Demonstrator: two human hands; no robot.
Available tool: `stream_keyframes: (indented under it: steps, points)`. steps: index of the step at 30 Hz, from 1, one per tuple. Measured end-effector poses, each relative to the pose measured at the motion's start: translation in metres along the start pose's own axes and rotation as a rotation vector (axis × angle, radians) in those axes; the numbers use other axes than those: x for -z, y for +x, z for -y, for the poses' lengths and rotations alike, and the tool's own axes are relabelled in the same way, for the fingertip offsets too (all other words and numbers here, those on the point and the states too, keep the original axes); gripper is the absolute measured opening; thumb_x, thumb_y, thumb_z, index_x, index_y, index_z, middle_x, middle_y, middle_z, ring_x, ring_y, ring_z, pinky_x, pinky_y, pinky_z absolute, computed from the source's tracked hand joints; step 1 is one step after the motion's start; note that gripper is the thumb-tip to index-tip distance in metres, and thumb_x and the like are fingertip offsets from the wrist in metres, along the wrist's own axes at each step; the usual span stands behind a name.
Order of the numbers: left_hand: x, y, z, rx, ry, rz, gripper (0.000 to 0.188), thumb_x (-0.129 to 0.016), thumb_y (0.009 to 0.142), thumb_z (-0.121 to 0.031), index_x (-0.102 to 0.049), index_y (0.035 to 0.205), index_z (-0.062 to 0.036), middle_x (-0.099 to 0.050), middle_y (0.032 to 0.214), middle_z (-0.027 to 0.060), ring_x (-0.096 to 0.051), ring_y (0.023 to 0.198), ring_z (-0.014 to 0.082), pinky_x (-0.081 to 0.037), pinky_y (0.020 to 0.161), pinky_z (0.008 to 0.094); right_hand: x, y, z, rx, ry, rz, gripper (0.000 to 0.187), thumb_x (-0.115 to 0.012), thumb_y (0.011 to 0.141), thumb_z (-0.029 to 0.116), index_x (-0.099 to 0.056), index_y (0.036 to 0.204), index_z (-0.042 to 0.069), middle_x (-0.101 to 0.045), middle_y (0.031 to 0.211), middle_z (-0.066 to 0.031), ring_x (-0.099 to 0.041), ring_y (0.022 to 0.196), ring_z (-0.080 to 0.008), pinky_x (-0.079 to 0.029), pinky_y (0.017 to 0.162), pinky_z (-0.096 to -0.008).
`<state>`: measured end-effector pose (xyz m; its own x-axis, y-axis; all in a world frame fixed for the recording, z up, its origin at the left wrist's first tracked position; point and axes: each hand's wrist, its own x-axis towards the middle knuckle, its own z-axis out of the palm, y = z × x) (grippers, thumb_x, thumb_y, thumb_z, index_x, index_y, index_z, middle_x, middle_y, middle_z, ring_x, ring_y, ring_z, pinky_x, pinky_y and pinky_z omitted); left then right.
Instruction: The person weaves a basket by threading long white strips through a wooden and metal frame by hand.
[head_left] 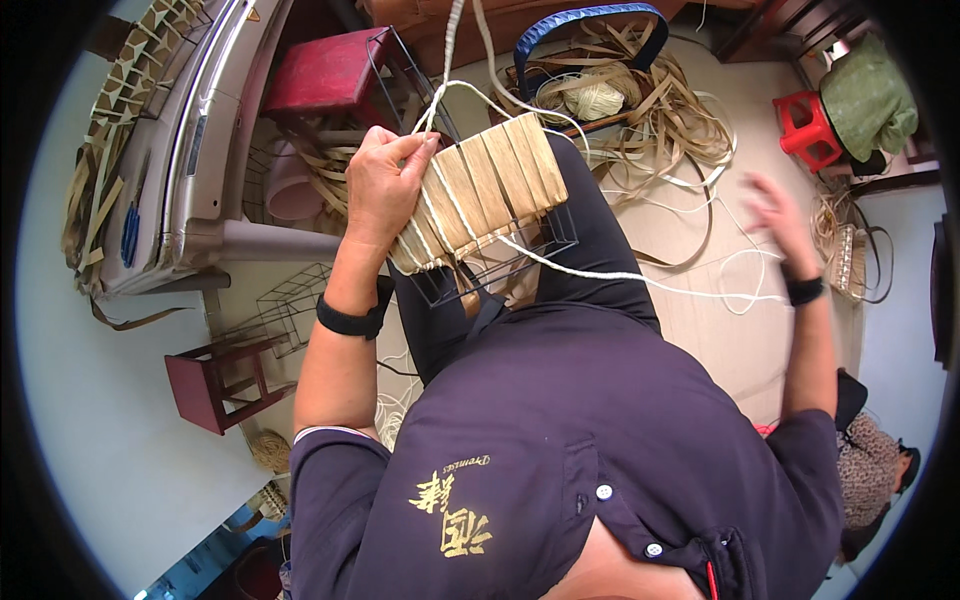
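Observation:
Over my lap lies a half-woven basket (500,170), its black wire frame (545,243) wrapped on one side with wide tan strips. White cord (620,274) runs across the strips, comes out at the frame's near edge and stretches right in loose loops beneath my right arm. My left hand (385,185) is closed on the basket's far left corner, thumb pressed beside the cord there. Out to the right, my right hand (780,215) is raised away from the basket and smeared by motion. Whether its fingers hold anything cannot be made out.
Ahead, a blue-handled basket (590,15) holds a ball of cord, with tangled tan strips (690,130) beside it. A red stool (330,75) and a grey table (185,200) stand left. A red plastic stool (808,130) is far right. Another person (872,470) sits behind at right.

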<state>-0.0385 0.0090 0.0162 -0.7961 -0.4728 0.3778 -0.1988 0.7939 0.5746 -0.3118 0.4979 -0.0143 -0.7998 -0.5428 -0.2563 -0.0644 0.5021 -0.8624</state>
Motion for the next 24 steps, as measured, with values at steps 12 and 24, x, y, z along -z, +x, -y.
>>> stream_keyframes:
  steps: [12, 24]
  points:
    - [0.002, -0.003, 0.001, 0.01, 0.007, -0.002, 0.02, -0.074, 0.088, -0.027, -0.079, 0.097, -0.0098, -0.054, 0.07, 0.0091, -0.056, 0.063, 0.0232, -0.045, 0.059, 0.0366, 0.058, -0.018, -0.06, -0.12, 0.173, -0.053, 0.013, -0.06, 0.096, 0.02, -0.068, 0.096, 0.01, -0.039, 0.061, 0.0134, -0.03, 0.051, 0.0007, -0.024, 0.048, -0.0203]
    - [-0.005, 0.007, 0.001, 0.011, -0.021, 0.028, 0.021, -0.073, 0.089, -0.029, -0.08, 0.097, -0.0114, -0.058, 0.072, 0.0095, -0.059, 0.065, 0.0243, -0.047, 0.062, 0.0369, 0.048, -0.005, -0.077, 0.016, -0.029, -0.114, 0.054, -0.057, 0.094, 0.01, -0.046, 0.146, 0.005, -0.052, 0.145, -0.0119, -0.07, 0.099, -0.0212, -0.057, 0.064, -0.0221]
